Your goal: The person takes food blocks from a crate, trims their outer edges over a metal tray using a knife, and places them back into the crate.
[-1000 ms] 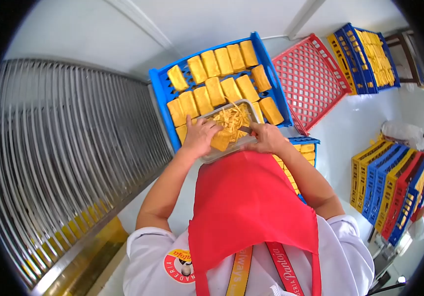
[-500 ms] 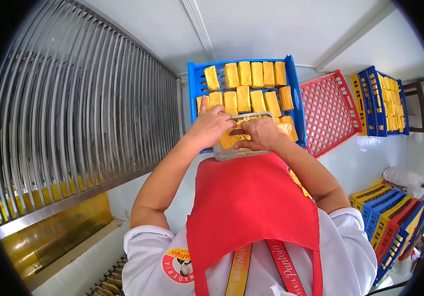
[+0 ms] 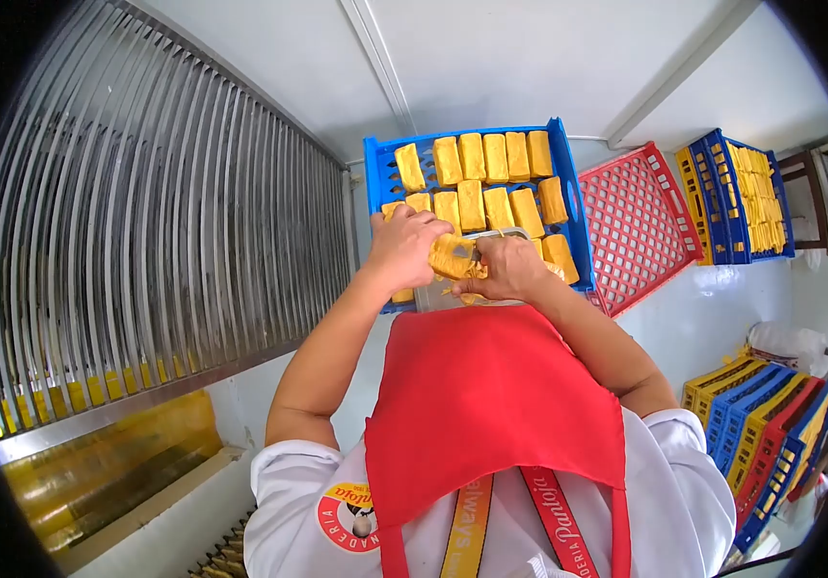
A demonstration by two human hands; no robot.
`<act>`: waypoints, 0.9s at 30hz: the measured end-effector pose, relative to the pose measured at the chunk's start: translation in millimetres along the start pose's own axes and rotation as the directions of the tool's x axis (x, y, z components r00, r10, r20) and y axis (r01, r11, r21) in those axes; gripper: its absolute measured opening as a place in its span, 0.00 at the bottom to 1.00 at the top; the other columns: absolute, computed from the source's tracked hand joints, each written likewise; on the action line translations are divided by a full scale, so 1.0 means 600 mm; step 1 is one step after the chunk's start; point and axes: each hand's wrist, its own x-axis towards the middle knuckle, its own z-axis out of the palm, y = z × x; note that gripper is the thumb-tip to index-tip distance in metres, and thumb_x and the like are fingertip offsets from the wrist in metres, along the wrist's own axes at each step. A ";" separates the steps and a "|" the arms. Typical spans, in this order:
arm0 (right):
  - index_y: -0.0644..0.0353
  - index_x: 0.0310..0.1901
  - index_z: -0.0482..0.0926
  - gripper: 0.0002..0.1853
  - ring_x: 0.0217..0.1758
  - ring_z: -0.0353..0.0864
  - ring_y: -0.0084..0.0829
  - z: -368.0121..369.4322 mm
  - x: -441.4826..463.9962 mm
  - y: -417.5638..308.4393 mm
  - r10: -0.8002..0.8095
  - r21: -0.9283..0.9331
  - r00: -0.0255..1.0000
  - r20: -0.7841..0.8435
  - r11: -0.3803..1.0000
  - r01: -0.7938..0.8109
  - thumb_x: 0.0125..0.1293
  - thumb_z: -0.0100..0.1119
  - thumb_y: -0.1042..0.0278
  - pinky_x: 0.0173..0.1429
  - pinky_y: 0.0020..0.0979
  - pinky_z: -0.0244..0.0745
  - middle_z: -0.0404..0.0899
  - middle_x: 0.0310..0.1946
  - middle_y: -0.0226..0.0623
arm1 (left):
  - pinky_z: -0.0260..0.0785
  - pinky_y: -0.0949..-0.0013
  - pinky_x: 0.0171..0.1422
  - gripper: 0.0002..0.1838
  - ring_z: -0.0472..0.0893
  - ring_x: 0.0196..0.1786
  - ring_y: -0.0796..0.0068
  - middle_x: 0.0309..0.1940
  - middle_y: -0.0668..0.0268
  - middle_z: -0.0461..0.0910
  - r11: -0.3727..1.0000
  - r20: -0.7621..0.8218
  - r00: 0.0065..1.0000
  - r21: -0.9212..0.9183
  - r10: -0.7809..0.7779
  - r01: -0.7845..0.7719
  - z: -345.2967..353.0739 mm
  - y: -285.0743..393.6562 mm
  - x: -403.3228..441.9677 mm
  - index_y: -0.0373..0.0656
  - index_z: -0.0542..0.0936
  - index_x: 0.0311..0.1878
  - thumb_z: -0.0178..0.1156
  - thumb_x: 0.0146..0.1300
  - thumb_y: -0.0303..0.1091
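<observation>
My left hand (image 3: 404,246) is closed around a yellow cake-like block (image 3: 452,257), held tilted over a clear plastic container (image 3: 428,299). My right hand (image 3: 510,270) is closed on a small flat-bladed tool (image 3: 477,252), mostly hidden by the fingers, its grey blade against the block's right end. Yellow scraps lie in the container, which is partly covered by both hands. Beneath it stands a blue crate (image 3: 576,193) with rows of similar yellow blocks (image 3: 472,156); the nearest blocks are partly hidden.
A red lattice crate (image 3: 638,222) adjoins the blue one on the right. Beyond it are stacked blue and yellow crates (image 3: 722,207) full of yellow pieces. More coloured crates (image 3: 747,424) stand at lower right. A slatted metal rack (image 3: 163,212) rises along the left.
My left hand has raised the yellow block and turned it up out of the container. The right hand has shifted slightly, with the blade now against the block's end.
</observation>
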 end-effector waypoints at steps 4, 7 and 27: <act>0.61 0.33 0.83 0.40 0.34 0.86 0.51 0.003 -0.005 0.001 0.069 0.069 0.994 0.087 0.995 -0.075 0.55 0.57 0.21 0.42 0.48 0.79 0.83 0.25 0.52 | 0.60 0.47 0.60 0.32 0.72 0.62 0.60 0.53 0.73 0.80 0.998 0.021 0.998 -0.025 -0.055 0.056 0.003 0.011 0.004 0.58 0.81 0.54 0.67 0.39 0.28; 0.61 0.25 0.80 0.37 0.26 0.83 0.50 0.034 -0.015 0.008 0.061 0.077 0.996 -0.059 0.995 -0.056 0.59 0.57 0.26 0.33 0.47 0.77 0.79 0.18 0.47 | 0.60 0.47 0.60 0.32 0.72 0.62 0.59 0.54 0.72 0.80 0.994 -0.045 0.995 -0.064 -0.094 0.091 0.015 0.013 0.005 0.58 0.80 0.55 0.67 0.39 0.29; 0.66 0.37 0.79 0.44 0.37 0.83 0.49 -0.059 -0.003 -0.016 -0.132 0.283 0.976 0.172 0.956 0.080 0.28 0.82 0.33 0.42 0.43 0.76 0.82 0.30 0.49 | 0.63 0.70 0.70 0.48 0.74 0.63 0.73 0.61 0.68 0.77 0.466 0.596 0.743 -0.774 0.305 0.430 0.036 -0.069 -0.031 0.44 0.66 0.73 0.61 0.41 0.12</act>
